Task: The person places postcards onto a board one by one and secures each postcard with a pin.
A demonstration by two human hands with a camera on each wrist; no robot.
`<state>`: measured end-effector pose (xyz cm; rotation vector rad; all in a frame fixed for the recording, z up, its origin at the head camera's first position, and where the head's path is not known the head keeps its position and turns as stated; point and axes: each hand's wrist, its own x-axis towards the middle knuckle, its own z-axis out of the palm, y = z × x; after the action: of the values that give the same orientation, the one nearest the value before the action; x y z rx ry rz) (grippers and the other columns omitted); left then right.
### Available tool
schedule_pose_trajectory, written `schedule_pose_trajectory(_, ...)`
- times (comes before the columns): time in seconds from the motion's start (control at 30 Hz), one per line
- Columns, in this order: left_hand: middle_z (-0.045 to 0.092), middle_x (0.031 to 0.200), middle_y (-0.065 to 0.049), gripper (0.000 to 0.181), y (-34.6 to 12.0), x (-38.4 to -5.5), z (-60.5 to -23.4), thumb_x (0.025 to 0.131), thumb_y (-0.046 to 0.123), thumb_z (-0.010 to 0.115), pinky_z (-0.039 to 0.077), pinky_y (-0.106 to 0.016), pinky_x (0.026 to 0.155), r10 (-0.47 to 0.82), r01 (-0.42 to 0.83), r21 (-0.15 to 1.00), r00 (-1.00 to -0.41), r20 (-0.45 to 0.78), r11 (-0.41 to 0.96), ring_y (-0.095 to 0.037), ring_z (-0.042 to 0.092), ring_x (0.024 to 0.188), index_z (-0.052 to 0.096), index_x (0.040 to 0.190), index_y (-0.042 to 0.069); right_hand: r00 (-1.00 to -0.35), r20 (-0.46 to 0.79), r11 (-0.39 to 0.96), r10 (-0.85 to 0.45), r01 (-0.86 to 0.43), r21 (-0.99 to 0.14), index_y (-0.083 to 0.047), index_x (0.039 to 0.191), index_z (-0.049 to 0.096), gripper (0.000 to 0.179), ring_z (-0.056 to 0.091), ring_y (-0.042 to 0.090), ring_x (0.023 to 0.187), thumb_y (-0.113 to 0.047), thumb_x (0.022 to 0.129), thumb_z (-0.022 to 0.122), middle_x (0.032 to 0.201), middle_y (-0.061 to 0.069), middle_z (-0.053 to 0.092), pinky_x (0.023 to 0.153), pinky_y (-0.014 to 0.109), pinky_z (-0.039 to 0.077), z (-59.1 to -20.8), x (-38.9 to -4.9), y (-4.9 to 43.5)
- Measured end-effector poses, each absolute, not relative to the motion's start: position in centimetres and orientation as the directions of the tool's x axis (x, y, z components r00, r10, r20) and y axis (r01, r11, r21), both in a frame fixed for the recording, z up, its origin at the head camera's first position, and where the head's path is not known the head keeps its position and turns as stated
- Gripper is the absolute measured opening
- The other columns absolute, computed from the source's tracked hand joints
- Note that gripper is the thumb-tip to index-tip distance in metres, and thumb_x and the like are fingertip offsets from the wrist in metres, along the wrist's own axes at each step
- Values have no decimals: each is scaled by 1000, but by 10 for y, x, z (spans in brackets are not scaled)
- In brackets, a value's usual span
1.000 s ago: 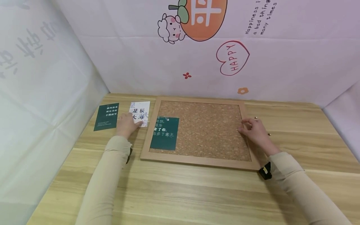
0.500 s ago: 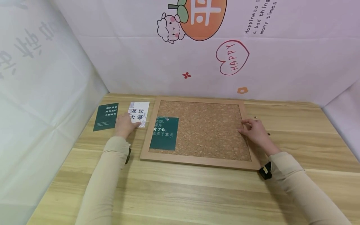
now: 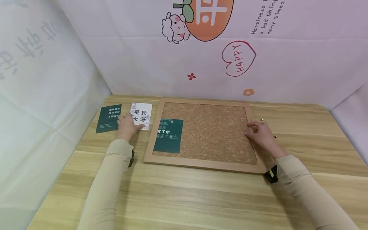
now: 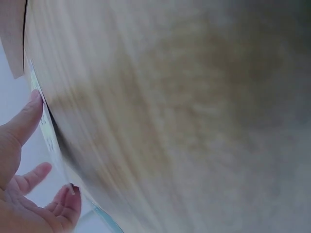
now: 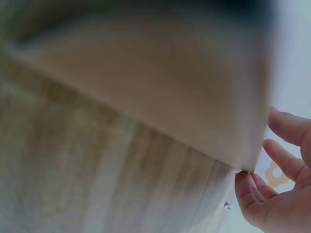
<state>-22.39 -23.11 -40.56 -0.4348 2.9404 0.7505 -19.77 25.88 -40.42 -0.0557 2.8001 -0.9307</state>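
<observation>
on table (image 3: 184,198): corkboard (image 3: 214,132), gripped at right edge by right hand (image 3: 260,134) | apparently done: pinned green card (image 3: 169,139) on it | seemingly undone, leftward: second green card (image 3: 107,118), white card (image 3: 141,114) pinched by left hand (image 3: 127,127) | rightward: two pins (image 3: 262,120)

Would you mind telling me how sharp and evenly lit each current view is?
Head view: bright, the white card and cork board fairly sharp, a soft shadow beside the left sleeve on the table; left wrist view: table blurred and dark toward the upper right, left hand clearer; right wrist view: the frame out of focus toward the top, right hand clearer.
</observation>
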Motion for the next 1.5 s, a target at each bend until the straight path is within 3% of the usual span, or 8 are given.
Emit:
schedule_pose_trajectory(0.23, 29, 145, -33, 77, -233, -223, -406, 83, 31, 74, 35, -58, 102, -199, -218, 426, -976, -88, 878, -48, 32, 124, 36, 145, 2, -983, -162, 809, -91, 22, -587, 9, 131, 48, 50, 40, 54, 119, -23, 95, 59, 136, 43, 29, 95, 62, 41, -406, -197, 258)
schedule_pose_trajectory(0.47, 30, 144, -31, 74, -232, -225, -402, 83, 30, 74, 34, -57, 106, -215, -222, 491, -974, -71, 842, -46, 32, 129, 40, 143, 2, -983, -153, 803, -100, 11, -595, 10, 129, 49, 48, 39, 55, 120, -23, 95, 59, 137, 43, 28, 97, 63, 40, -402, -198, 259)
schedule_pose_trajectory(0.67, 39, 134, -32, 43, -230, -233, -403, 97, 20, 54, 36, -52, 108, -238, -160, 665, -971, 28, 729, -45, 43, 125, 52, 130, -7, -984, -147, 804, -104, 4, -595, 11, 128, 49, 48, 39, 56, 122, -22, 95, 59, 138, 42, 29, 98, 63, 40, -402, -199, 258)
schedule_pose_trajectory(0.8, 46, 129, -34, 34, -227, -236, -399, 101, 12, 43, 35, -52, 107, -267, -106, 710, -956, 119, 696, -44, 44, 124, 58, 122, -11, -984, -145, 808, -106, 0, -589, 10, 128, 49, 48, 40, 56, 121, -22, 95, 59, 138, 43, 29, 97, 63, 40, -402, -199, 258)
schedule_pose_trajectory(1.07, 41, 138, -27, 40, -219, -236, -387, 103, 13, 35, 38, -47, 109, -300, -123, 751, -948, 104, 649, -38, 44, 128, 43, 139, -2, -985, -143, 807, -99, 5, -591, 10, 127, 50, 45, 39, 53, 118, -21, 95, 59, 136, 42, 30, 95, 62, 40, -401, -199, 257)
schedule_pose_trajectory(1.37, 39, 140, -23, 41, -194, -240, -378, 100, 9, 41, 40, -41, 109, -258, -74, 815, -961, 94, 575, -34, 43, 129, 42, 140, 0, -983, -158, 802, -93, 20, -596, 10, 128, 50, 46, 37, 56, 123, -21, 95, 59, 139, 43, 27, 98, 63, 39, -403, -198, 259)
schedule_pose_trajectory(1.5, 40, 141, -22, 43, -176, -239, -374, 98, 8, 45, 49, -40, 98, -204, -54, 844, -977, 66, 533, -33, 50, 120, 41, 140, -1, -984, -152, 799, -98, 13, -601, 10, 128, 50, 46, 38, 56, 124, -20, 95, 59, 140, 43, 28, 99, 63, 39, -404, -198, 260)
